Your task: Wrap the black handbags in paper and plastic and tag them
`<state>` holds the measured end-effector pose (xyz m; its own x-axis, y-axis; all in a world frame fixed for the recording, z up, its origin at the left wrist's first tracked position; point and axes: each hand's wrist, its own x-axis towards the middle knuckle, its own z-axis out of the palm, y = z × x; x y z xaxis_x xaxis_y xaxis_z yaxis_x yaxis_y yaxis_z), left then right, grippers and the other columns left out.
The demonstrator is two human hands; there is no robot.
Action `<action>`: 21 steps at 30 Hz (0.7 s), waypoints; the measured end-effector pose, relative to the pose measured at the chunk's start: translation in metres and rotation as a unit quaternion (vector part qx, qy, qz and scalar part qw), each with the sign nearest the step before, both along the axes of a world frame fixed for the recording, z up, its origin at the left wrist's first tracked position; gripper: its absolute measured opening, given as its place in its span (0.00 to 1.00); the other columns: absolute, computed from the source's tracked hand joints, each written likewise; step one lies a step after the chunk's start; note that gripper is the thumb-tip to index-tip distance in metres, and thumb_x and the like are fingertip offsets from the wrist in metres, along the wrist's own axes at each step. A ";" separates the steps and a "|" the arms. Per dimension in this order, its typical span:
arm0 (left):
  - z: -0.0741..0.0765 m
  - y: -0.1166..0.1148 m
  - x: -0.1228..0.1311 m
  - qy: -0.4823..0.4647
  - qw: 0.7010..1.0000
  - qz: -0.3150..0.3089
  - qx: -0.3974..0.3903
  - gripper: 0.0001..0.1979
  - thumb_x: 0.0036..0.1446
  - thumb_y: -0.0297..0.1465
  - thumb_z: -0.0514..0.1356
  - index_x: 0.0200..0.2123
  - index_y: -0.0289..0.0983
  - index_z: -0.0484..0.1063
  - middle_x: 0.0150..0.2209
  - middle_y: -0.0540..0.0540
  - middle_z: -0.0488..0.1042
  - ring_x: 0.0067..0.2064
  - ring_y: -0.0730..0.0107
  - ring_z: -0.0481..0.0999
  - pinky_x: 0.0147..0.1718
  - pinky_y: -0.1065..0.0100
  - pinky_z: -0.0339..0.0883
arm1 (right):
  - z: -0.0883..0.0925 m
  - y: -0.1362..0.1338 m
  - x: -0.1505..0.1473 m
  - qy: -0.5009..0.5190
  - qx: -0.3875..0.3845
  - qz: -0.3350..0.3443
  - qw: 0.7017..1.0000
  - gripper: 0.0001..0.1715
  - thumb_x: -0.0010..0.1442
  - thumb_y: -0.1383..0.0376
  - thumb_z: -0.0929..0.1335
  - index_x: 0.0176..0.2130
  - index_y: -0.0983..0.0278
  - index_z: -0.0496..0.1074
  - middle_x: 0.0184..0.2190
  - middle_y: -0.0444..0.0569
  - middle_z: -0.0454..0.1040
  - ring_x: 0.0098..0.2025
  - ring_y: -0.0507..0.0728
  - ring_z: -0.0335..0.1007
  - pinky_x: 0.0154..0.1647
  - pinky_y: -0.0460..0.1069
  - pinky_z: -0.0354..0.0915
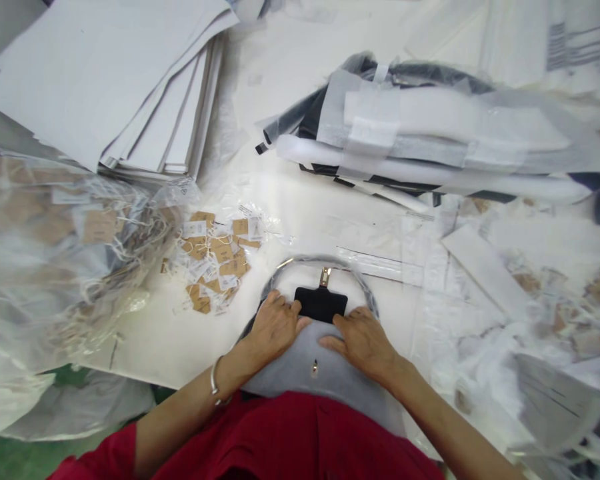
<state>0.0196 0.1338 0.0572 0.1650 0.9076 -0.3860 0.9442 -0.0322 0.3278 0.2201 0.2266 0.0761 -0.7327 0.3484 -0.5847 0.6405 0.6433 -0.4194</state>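
Observation:
A grey bag [307, 363] lies flat on the white table [300, 207] right in front of me, its dark curved handle [285, 267] arching over the top. A black tab [321, 303] with a small metal clasp [325, 275] sits at the bag's upper edge. My left hand [275, 323] rests on the bag just left of the tab, fingers curled with their tips at the tab's edge. My right hand [363, 340] lies on the bag to the tab's right, fingers bent and touching the tab's lower corner. A small metal piece [315, 366] shows on the bag between my wrists.
Several brown and white paper tags [215, 257] lie scattered left of the bag. A clear plastic bag of more tags [55, 240] fills the left. A stack of grey cardboard sheets [115, 87] lies at the back left. Wrapped dark bags [430, 133] are piled at the back right.

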 end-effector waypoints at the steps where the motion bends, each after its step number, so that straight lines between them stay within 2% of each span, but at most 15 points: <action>1: -0.004 -0.002 0.002 0.015 1.000 0.004 0.005 0.18 0.65 0.42 0.54 0.36 0.33 0.72 0.28 0.41 0.75 0.35 0.56 0.73 0.46 0.53 0.59 | -0.005 -0.002 0.000 -0.004 0.023 0.007 1.000 0.33 0.63 0.41 0.60 0.35 0.66 0.74 0.29 0.56 0.78 0.35 0.63 0.73 0.47 0.57 0.55; 4: -0.011 -0.006 0.006 0.028 0.999 0.005 0.017 0.16 0.63 0.42 0.57 0.37 0.33 0.72 0.31 0.41 0.75 0.40 0.55 0.73 0.51 0.51 0.58 | -0.016 -0.008 -0.002 -0.013 0.069 0.015 0.997 0.35 0.63 0.41 0.59 0.34 0.67 0.76 0.27 0.58 0.78 0.34 0.63 0.73 0.46 0.58 0.55; 7: -0.003 -0.010 0.005 0.033 0.999 0.021 0.031 0.15 0.61 0.42 0.59 0.38 0.35 0.73 0.39 0.41 0.75 0.47 0.54 0.71 0.57 0.49 0.53 | -0.018 -0.014 -0.004 -0.023 0.100 0.002 0.995 0.35 0.64 0.42 0.59 0.32 0.67 0.77 0.27 0.58 0.78 0.35 0.64 0.73 0.44 0.58 0.55; 10: 0.010 -0.016 0.008 0.043 0.997 0.022 0.057 0.22 0.61 0.45 0.59 0.52 0.35 0.69 0.53 0.38 0.70 0.56 0.52 0.66 0.61 0.48 0.48 | -0.014 -0.022 -0.004 -0.025 0.129 -0.014 0.991 0.34 0.65 0.44 0.59 0.30 0.66 0.78 0.28 0.57 0.78 0.38 0.65 0.72 0.43 0.58 0.54; 12: 0.014 -0.022 0.014 0.016 0.998 -0.013 0.063 0.28 0.60 0.47 0.58 0.58 0.38 0.63 0.59 0.38 0.66 0.60 0.52 0.62 0.61 0.50 0.48 | -0.013 -0.027 -0.001 -0.020 0.151 -0.026 0.988 0.31 0.66 0.47 0.60 0.30 0.66 0.78 0.30 0.57 0.78 0.40 0.65 0.70 0.43 0.58 0.54; 15: 0.008 -0.031 0.025 -0.025 0.996 -0.071 0.042 0.28 0.59 0.49 0.59 0.57 0.41 0.64 0.58 0.40 0.67 0.58 0.53 0.64 0.57 0.52 0.52 | -0.013 -0.033 0.006 -0.012 0.183 -0.052 0.982 0.27 0.68 0.52 0.60 0.30 0.65 0.77 0.33 0.57 0.77 0.41 0.64 0.69 0.43 0.57 0.54; 17: 0.002 -0.035 0.028 -0.026 0.996 -0.082 0.040 0.27 0.59 0.48 0.59 0.56 0.40 0.64 0.57 0.40 0.67 0.56 0.54 0.65 0.55 0.54 0.54 | -0.015 -0.033 0.010 -0.002 0.193 -0.085 0.977 0.24 0.68 0.53 0.61 0.31 0.64 0.76 0.33 0.55 0.75 0.40 0.64 0.68 0.42 0.56 0.55; 21: -0.004 -0.036 0.027 -0.024 0.993 -0.092 0.064 0.27 0.59 0.47 0.59 0.56 0.40 0.63 0.56 0.41 0.67 0.54 0.54 0.65 0.52 0.56 0.55 | -0.020 -0.017 0.003 0.062 0.183 -0.223 0.956 0.17 0.67 0.56 0.62 0.37 0.64 0.73 0.35 0.52 0.75 0.41 0.61 0.68 0.44 0.54 0.59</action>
